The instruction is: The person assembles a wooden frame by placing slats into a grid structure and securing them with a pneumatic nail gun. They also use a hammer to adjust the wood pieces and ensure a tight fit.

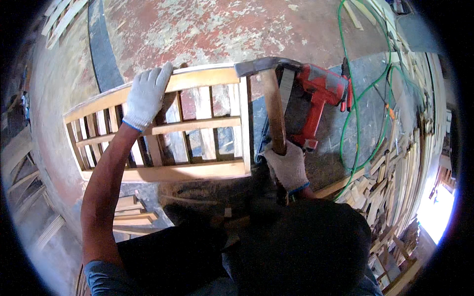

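Note:
A pale wooden pallet (pixel 197 171), with three long rails and several cross slats, lies in front of me. My left hand (pixel 146 96), in a white knitted glove, grips its far rail, with the fingers over the outer edge. My right hand (pixel 287 166), gloved alike, is closed round the wooden handle of a claw hammer (pixel 274 106). The hammer's metal head is at the pallet's far right corner; whether it touches the wood I cannot tell. Just right of the hammer a red nail gun (pixel 318 101) lies on the floor.
A green air hose (pixel 353 123) loops over the floor beyond the nail gun. Long strips and scraps of wood (pixel 390 182) are heaped along the right. Short boards (pixel 132 215) lie near my left arm. More slatted wood (pixel 61 22) sits at the far left.

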Tool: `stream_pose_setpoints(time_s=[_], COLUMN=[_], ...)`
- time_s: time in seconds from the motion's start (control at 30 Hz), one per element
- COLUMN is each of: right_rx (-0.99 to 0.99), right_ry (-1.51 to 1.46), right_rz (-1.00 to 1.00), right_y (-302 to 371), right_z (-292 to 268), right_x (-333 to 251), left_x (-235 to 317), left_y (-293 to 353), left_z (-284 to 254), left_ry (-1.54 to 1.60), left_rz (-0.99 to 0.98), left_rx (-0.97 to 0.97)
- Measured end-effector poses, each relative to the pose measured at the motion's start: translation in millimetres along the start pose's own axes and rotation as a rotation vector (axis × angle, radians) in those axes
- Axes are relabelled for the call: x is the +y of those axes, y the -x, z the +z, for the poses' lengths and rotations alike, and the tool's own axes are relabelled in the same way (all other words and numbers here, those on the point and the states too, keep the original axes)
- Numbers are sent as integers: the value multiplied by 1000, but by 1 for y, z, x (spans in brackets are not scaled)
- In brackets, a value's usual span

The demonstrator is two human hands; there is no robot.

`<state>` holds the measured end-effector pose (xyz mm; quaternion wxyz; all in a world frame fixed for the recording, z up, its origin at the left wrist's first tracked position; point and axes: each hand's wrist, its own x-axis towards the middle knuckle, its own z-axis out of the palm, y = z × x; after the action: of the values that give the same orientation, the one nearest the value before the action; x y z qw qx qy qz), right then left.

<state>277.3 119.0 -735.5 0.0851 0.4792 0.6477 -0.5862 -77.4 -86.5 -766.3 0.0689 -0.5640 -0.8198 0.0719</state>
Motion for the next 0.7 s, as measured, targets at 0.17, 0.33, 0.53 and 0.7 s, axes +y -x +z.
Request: stream_pose_setpoints(time_s=[0.17, 0.33, 0.53, 0.7], right_rx=[70, 108, 103, 143], right_ry=[18, 79, 202, 8], right_rz=[6, -72, -158, -40], right_y=[-2, -3, -16, 6], right_z=[11, 4, 5, -6], right_x=[32, -2, 12, -11], left_x=[9, 1, 5, 5], left_y=[-3, 2, 1, 0], left_z=[-5, 3, 4, 4], left_ry=[64, 32, 17, 58], left_rz=[-25, -42, -67, -77], left_rx=[26, 8, -6, 29])
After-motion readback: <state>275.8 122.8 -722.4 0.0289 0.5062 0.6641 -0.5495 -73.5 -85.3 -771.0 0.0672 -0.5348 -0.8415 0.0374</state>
